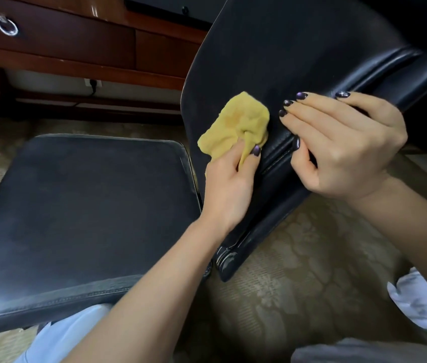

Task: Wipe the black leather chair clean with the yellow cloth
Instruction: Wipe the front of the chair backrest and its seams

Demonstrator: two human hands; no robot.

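— Why does your right hand curl its fingers over the top edge of the black leather chair?
— Likely to steady it (it looks tilted). Your left hand pinches the yellow cloth, pressed on the leather just beside those fingers.

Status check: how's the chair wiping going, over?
Left hand grips crumpled yellow cloth, pressed on black leather chair backrest. Right hand holds backrest edge. Nothing blocking the wipe.
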